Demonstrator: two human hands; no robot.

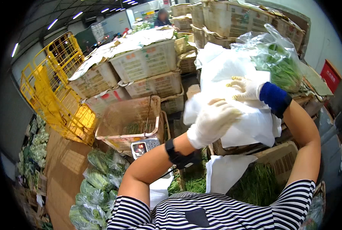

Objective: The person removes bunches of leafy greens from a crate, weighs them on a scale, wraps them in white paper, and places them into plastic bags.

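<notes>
My left hand (215,122), in a white glove, is over a pile of white paper sheets (251,128); motion smears its fingers, so whether they grip a sheet cannot be made out. Just beyond it, my right hand (248,88), also gloved, rests on the sheets with its fingers stretched and apart. A blue band circles the right wrist and a black strap the left. More white paper (224,63) lies at the far side of the pile. Beside it, at the right, sits a clear plastic bag of leafy greens (280,69).
Left of my arm are a digital scale (139,148) and a reddish plastic crate (132,111). Stacked crates (146,57) rise beyond, with a yellow cage trolley (59,96) at far left. Bagged greens (96,184) lie lower left; a crate of loose greens (257,184) is near me.
</notes>
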